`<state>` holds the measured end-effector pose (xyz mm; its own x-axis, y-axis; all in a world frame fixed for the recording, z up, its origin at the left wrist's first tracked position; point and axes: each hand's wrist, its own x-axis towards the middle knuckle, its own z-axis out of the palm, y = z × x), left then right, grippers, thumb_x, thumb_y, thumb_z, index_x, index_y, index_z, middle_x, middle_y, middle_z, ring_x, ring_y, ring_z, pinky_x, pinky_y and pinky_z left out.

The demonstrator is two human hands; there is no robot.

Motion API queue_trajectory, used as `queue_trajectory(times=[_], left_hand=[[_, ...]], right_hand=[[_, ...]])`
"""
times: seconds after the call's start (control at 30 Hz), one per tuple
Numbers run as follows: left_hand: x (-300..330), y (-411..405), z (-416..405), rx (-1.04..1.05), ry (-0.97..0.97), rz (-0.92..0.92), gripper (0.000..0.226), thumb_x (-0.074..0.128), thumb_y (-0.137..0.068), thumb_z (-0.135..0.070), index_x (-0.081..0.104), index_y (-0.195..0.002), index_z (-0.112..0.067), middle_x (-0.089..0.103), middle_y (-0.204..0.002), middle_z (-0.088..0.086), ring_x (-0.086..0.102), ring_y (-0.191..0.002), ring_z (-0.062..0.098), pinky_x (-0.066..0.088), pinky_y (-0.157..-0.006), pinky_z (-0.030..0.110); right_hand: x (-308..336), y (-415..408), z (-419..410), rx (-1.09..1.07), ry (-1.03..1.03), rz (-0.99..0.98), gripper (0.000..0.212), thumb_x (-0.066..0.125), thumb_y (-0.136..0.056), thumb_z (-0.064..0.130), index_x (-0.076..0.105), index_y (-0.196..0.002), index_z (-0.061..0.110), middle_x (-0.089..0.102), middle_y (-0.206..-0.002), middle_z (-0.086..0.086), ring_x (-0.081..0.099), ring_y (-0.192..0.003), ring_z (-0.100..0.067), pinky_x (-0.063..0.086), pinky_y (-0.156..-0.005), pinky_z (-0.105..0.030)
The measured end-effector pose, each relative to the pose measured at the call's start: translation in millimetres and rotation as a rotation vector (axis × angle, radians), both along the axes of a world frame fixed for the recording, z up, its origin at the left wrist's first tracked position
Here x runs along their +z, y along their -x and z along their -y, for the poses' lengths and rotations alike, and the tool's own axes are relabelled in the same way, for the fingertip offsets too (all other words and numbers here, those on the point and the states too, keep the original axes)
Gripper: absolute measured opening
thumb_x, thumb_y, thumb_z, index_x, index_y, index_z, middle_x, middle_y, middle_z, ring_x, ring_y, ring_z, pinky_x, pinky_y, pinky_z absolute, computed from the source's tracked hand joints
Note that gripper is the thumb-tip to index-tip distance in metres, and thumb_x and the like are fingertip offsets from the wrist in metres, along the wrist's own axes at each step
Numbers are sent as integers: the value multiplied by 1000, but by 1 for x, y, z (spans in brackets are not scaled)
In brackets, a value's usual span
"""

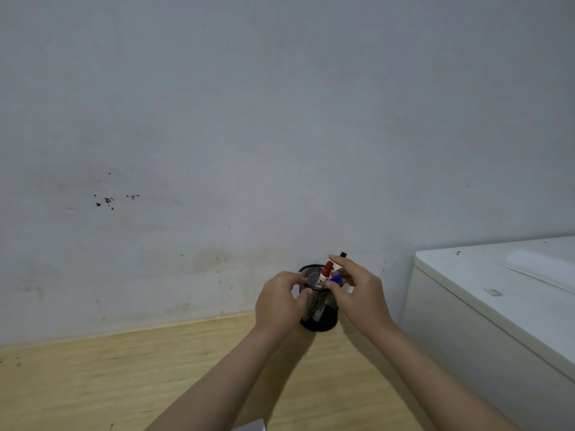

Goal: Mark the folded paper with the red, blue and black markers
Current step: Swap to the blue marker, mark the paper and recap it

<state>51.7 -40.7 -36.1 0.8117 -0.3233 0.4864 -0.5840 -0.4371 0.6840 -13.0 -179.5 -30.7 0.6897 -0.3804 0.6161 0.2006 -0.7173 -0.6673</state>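
- The left hand wraps around the side of the black mesh cup, fingers curled against the wire wall near its rim; this grip is closed on the cup and steadies it on the wooden counter.
- The right hand reaches over the cup's mouth. Thumb and fingertips pinch together at the blue marker, so that grip looks closed on it, though the exact contact is partly hidden by the fingers.
- The red marker stands tilted in the cup just left of that pinch, cap end up. The black marker shows only its tip behind the right hand's fingers.
- The markers are likely light, stiff plastic tubes with smooth, slightly slick barrels. A pinch on the upper barrel just below the cap should hold; pulling by the cap alone risks popping it off.
- The cup is probably light and could tip or slide as a marker drags on the mesh, so the left hand's hold low on the wall matters.
- A pale corner at the bottom edge, below both grips, may be the paper; too little shows to tell whether it is folded. Paper is thin, floppy and will shift under a pen unless pressed flat.
- A white cabinet stands to the right of the right hand.
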Motion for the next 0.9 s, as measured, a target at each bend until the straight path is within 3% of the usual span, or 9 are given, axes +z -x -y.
queue_trajectory(times=[0.13,0.2,0.37,0.47,0.6,0.67,0.8,0.9], left_hand=[[0,6,-1,-31,-58,-3,31,62,-82,-28,64,-111,-19,65,-115,-2,58,-105,18,49,-87,31],[2,14,-5,-47,-72,-14,31,60,-82,-29,63,-111,-18,62,-114,-1,57,-104,17,48,-87,31],[21,54,-21,-135,158,-185,7,62,-82,-21,67,-86,-18,70,-86,0,62,-76,8,43,-63,7],[40,85,-34,-235,367,-343,9,62,-84,-19,67,-80,-12,72,-80,12,65,-71,14,48,-63,16],[65,129,-53,-358,616,-640,15,63,-85,-19,61,-81,-4,70,-67,6,66,-63,17,55,-61,22],[70,145,-65,-347,670,-743,17,68,-81,-19,58,-84,-6,65,-67,8,62,-62,20,56,-70,30],[75,167,-97,-213,757,-754,18,71,-76,-9,56,-85,-5,66,-93,25,58,-72,25,53,-82,39],[79,179,-124,-184,728,-646,18,71,-77,-4,55,-84,-8,68,-97,28,62,-78,26,53,-87,44]], right_hand=[[8,5,2,-40,-96,100,42,75,-72,1,68,-111,16,69,-81,2,66,-79,-7,50,-77,-10],[20,14,1,-76,-101,187,37,77,-72,2,71,-106,17,69,-81,7,65,-82,0,50,-78,-11],[54,69,-19,-120,-61,455,23,79,-72,5,73,-88,19,70,-81,10,67,-78,-4,51,-74,-16],[56,107,-41,-82,-31,523,18,80,-70,2,72,-82,13,71,-81,1,68,-78,-9,54,-74,-25],[36,142,-78,25,17,522,19,80,-65,-6,75,-79,6,66,-82,-5,66,-80,-7,50,-73,-15],[26,155,-95,76,54,513,17,79,-66,-6,75,-80,3,67,-85,-6,66,-83,-7,49,-76,-14],[20,175,-118,222,55,410,22,78,-70,2,76,-91,6,72,-94,-4,69,-92,-8,51,-82,-19],[27,185,-134,231,-70,362,24,77,-74,7,74,-98,11,74,-93,0,70,-89,-9,54,-79,-22]])
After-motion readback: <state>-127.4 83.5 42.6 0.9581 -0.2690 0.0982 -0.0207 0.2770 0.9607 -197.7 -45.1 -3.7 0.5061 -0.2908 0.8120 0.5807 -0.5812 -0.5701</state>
